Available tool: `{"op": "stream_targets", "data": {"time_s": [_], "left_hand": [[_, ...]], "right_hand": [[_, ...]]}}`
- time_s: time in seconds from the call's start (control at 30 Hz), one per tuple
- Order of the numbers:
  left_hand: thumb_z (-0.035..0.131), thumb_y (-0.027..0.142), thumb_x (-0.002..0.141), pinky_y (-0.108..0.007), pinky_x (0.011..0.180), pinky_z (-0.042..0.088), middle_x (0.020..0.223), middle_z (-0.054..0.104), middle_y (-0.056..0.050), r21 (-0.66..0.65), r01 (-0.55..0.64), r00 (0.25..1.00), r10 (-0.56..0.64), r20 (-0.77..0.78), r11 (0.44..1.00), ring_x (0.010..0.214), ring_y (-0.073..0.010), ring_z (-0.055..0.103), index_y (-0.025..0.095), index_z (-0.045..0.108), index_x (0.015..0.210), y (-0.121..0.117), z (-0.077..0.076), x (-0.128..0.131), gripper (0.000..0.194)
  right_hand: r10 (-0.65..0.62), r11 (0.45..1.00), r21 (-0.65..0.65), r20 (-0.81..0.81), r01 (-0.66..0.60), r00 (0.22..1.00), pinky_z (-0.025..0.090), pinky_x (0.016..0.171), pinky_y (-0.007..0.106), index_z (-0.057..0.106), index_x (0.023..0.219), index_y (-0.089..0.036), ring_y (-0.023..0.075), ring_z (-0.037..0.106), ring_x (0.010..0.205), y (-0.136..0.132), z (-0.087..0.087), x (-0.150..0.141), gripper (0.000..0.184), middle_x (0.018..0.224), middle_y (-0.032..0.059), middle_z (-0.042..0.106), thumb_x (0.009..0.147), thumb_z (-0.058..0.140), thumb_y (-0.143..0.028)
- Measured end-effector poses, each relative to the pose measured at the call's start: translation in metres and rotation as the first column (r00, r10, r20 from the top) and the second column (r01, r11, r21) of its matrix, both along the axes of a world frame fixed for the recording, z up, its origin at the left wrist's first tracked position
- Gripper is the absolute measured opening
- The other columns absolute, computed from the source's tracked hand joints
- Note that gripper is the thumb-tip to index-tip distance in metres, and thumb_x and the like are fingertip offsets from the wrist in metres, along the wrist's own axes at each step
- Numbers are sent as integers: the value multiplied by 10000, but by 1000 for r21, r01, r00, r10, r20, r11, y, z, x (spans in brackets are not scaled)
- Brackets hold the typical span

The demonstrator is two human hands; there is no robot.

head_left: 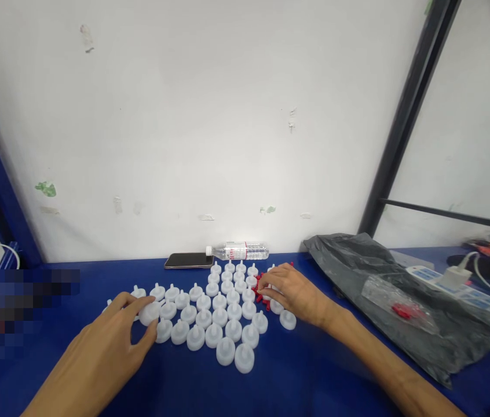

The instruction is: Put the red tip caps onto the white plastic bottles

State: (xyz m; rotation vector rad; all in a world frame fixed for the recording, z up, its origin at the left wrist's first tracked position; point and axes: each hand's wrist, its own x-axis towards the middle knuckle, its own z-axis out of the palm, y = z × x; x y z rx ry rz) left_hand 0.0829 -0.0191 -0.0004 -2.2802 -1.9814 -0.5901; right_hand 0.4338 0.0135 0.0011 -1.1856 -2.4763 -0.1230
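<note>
On the blue tabletop stand many white nozzle caps (pixel 219 316), round at the base with a thin spout pointing up, grouped in loose rows. At the left end of the group, my left hand (pixel 106 341) pinches one white nozzle cap (pixel 149 313) between thumb and fingers. Small red pieces (pixel 266 302) lie in a pile to the right of the rows. My right hand (pixel 292 291) reaches down over this pile, its fingers curled together at the red pieces. What its fingertips grip, if anything, is too small to make out.
Behind the caps lie a black phone (pixel 188 260) and a clear plastic bottle (pixel 245 250) along the wall. To the right, a grey plastic bag (pixel 358 272) carries a clear pouch with red pieces (pixel 401 307). Beyond it sits a white power strip (pixel 466 292).
</note>
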Motion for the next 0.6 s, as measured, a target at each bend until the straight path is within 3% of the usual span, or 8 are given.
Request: {"op": "stream_targets", "data": {"time_s": [0.1,0.2,0.27,0.37,0.5,0.6], "left_hand": [[398,445,897,-329,686,542,1117,703,-64,9,71,997,-71,33,997,708,-216,695,254,654,1196,-7,1,14,437],[478,434,854,-313,687,559,1161,725,-70,48,173,974,-178,139,984,840,-257,719,257,678,1164,-13,-4,29,410],[512,380,842,-288,686,562,1053,763,-49,83,203,958,-215,190,976,858,-258,726,280,689,1178,-17,-9,39,392],[517,325,871,-253,645,558,930,761,-30,82,275,932,-287,223,958,719,-207,717,297,685,1223,-22,-18,51,391],[526,355,929,-241,644,571,1064,732,-43,46,379,900,-380,214,924,687,-167,710,329,635,1321,-27,-29,58,408],[516,330,963,-224,666,583,1139,709,-37,102,444,870,-456,189,890,716,-147,722,351,595,1362,-29,-34,60,407]], "right_hand": [[11,1000,13,-78,-10,997,451,827,320,654,1004,-197,176,674,851,-3,1,-1,106,959,31,753,1009,553,-232],[60,996,70,-152,-50,987,460,831,323,632,1049,-216,167,667,832,-6,-2,-4,97,963,25,750,1014,545,-243],[115,988,121,-194,-93,974,462,860,334,624,1070,-224,169,665,859,-10,-5,-9,100,973,29,745,1010,558,-269],[214,963,212,-237,-165,948,468,869,339,627,1083,-228,176,659,896,-21,-6,-23,126,976,32,739,986,606,-304],[335,922,289,-268,-256,903,477,880,331,640,1079,-230,165,664,871,-36,-7,-42,132,928,24,744,971,633,-304],[391,896,320,-246,-307,887,481,875,328,639,1086,-217,151,671,820,-40,-11,-49,144,891,19,748,971,635,-304]]}}
